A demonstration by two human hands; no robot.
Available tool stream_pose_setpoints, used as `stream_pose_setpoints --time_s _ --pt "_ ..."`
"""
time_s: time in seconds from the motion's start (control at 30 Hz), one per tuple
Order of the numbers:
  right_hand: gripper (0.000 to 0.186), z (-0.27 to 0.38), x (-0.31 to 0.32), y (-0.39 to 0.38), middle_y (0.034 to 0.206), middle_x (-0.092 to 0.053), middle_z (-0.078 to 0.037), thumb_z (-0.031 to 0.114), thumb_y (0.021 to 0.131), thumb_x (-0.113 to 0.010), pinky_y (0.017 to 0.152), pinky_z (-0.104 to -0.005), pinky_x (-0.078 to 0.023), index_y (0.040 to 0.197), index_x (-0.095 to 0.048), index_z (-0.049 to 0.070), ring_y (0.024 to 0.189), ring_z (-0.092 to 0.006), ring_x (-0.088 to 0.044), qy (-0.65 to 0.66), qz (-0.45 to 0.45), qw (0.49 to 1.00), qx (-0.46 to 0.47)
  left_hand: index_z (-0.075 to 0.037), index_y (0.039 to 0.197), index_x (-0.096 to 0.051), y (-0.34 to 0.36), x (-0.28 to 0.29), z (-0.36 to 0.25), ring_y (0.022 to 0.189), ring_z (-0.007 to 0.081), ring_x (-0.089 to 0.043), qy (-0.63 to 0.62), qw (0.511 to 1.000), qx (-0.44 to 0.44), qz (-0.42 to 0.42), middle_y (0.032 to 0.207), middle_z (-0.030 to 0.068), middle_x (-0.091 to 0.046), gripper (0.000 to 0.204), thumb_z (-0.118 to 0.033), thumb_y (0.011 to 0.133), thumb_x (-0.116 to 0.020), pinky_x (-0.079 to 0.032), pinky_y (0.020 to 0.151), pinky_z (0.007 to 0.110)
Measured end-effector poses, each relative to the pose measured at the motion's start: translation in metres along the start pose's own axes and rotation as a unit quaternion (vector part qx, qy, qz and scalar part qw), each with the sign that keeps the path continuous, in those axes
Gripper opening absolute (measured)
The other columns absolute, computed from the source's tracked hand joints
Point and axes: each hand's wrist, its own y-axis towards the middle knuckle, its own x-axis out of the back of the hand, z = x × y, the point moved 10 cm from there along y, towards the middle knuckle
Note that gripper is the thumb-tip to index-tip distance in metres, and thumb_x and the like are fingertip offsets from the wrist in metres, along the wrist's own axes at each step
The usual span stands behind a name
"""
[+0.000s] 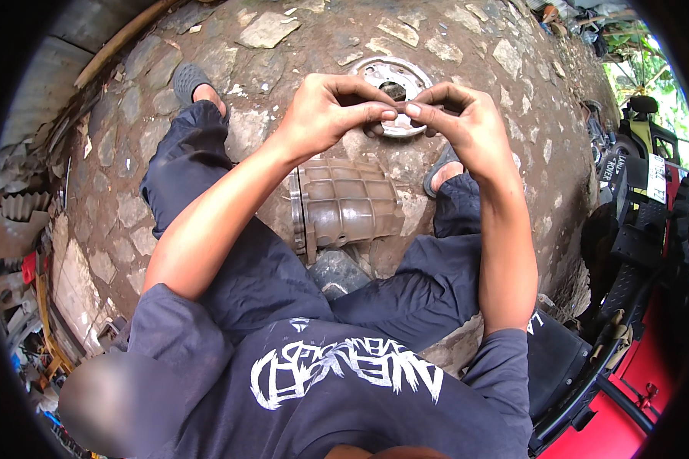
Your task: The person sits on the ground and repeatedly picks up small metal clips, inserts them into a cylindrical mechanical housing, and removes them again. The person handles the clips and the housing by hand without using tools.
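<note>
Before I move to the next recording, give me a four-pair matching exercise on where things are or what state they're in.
Column one:
1. ribbed metal casing
2. round metal plate
3. left hand
4. vehicle

Column two:
A. red and black, along the picture's right side
B. raised, fingertips close to those of the right hand
C. grey-brown, between the dark trouser legs
D. on the stony ground, partly hidden by the hands

Pairs: 1-C, 2-D, 3-B, 4-A
</note>
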Motion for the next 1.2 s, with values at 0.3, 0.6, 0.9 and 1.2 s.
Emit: stream_pose_setpoints --time_s 0.3,0.6,0.9,1.2 --pt "0.028 -0.035 -0.010 0.021 0.094 -0.075 -0.008 0.016 0.083 -0.086 0.077 -0.0268 -0.057 0.104 -0.074 0.001 0.084 -0.0136 -0.071 0.109 0.030 0.993 -0.040 0.002 0.123 -0.073 0.004 0.009 0.006 0.080 0.0127 -0.072 0.056 0.998 0.039 0.017 0.093 0.0089 -0.077 0.038 -0.017 0.090 -0.082 -0.056 0.073 0.026" --pt "0.028 -0.040 -0.014 0.017 0.094 -0.075 -0.007 0.018 0.088 -0.082 0.079 -0.0296 -0.058 0.109 -0.072 0.002 0.085 -0.0146 -0.071 0.083 0.042 0.995 -0.047 -0.001 0.111 -0.080 0.000 0.007 0.026 0.080 0.0138 -0.075 0.056 0.991 0.110 0.058 0.097 0.0086 -0.080 0.030 -0.026 0.095 -0.078 -0.059 0.073 0.028" --pt "0.050 -0.042 -0.016 0.010 0.110 -0.077 -0.013 0.022 0.090 -0.079 0.089 -0.0321 -0.058 0.132 -0.066 -0.002 0.094 -0.0165 -0.071 0.106 0.152 0.976 -0.110 0.005 0.109 -0.078 -0.001 0.005 0.028 0.082 0.0143 -0.074 0.037 0.989 0.106 0.095 0.092 0.0124 -0.078 0.029 -0.021 0.096 -0.076 -0.059 0.077 0.028" --pt "0.031 -0.043 -0.016 0.006 0.100 -0.078 -0.009 0.016 0.084 -0.081 0.086 -0.0318 -0.057 0.110 -0.076 0.001 0.094 -0.0170 -0.073 -0.027 0.152 0.986 -0.068 0.004 0.101 -0.077 -0.003 -0.008 0.041 0.081 0.0144 -0.071 0.059 0.980 0.107 0.155 0.087 0.0087 -0.076 0.024 -0.018 0.094 -0.078 -0.056 0.078 0.030"
